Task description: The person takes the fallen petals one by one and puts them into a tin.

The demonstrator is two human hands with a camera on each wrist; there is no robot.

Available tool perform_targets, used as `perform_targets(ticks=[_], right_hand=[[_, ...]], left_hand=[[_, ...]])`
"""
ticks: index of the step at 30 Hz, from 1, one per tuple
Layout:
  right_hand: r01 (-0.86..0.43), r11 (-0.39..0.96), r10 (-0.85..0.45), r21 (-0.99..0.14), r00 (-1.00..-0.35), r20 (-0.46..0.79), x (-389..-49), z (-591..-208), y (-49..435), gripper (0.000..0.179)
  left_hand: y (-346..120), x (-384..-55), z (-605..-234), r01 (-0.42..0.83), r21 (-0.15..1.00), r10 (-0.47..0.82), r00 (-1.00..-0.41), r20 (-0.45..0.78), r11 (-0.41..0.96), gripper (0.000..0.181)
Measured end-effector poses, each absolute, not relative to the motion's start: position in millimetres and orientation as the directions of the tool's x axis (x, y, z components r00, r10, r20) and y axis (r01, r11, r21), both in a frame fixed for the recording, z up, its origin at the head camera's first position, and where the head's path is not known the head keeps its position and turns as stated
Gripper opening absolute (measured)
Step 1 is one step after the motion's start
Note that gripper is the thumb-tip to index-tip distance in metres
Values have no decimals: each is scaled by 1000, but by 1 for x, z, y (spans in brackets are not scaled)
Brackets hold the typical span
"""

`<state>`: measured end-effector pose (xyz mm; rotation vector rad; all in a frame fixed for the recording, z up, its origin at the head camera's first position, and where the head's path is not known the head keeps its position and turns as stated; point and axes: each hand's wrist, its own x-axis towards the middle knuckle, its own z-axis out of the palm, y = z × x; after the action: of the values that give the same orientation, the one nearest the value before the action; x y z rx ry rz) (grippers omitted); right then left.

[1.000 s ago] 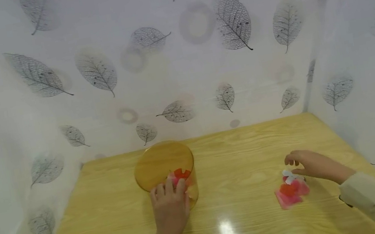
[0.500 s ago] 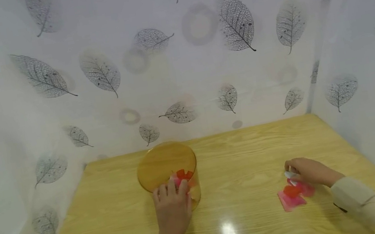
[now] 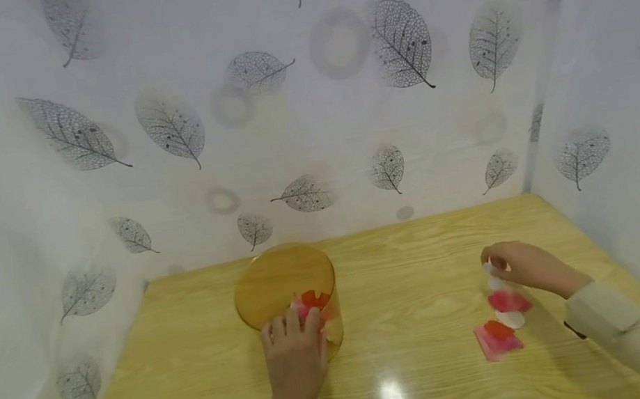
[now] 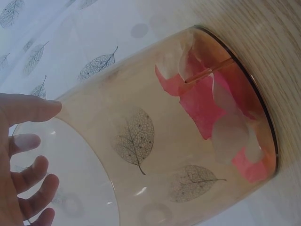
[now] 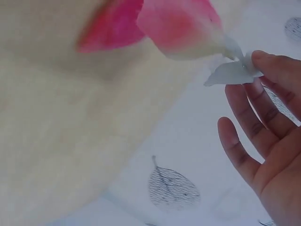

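Note:
My left hand (image 3: 295, 355) grips the near rim of an amber see-through jar (image 3: 281, 273); in the left wrist view its fingers curl at the jar's mouth. Inside, at the bottom of the jar, lie pink and white petals (image 4: 202, 108) around a thin brown stick (image 4: 209, 70). To the right, my right hand (image 3: 531, 266) pinches a whitish petal (image 5: 233, 73) between thumb and fingertips. A pink petal (image 5: 181, 26) with a pale base meets it; whether it hangs from it I cannot tell. Below the hand are a white petal (image 3: 510, 319), a red petal (image 3: 499, 329) and a pink petal (image 3: 498, 346).
A pale wooden tabletop (image 3: 412, 297) carries everything. White sheeting (image 3: 307, 124) printed with dark leaves stands behind it and along both sides. The jar stands left of the table's middle, near the back.
My right hand has closed its fingertips on a white petal and risen away from the pile, which has spread apart. The left hand and jar have stayed in place.

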<state>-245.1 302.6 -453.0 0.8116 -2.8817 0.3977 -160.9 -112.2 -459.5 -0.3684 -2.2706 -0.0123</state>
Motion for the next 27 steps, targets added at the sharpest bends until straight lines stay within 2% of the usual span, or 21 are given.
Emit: perform_targets(ticks=[7,12,15,27], right_hand=[[-529,830,-484,-178,-841,241,-254,-419,282,18],[-567,802,-513,-185,-814,271,-259,-409,261,17],[-596,780,-543,-188,-796,267,-262,-414,251,16],[-619,767,-606,-172,-786,122,-271,-466,238,20]], left_hand=[[-112,-161,-460,268,-113,261,-618,741,957,43],[-111,-162,-461,270,-118,265,-614,743,956,46],[-111,-162,-461,270,-116,264,-617,741,956,47],[-113,-161,-460,258,-120,260,-629,732,959,47]])
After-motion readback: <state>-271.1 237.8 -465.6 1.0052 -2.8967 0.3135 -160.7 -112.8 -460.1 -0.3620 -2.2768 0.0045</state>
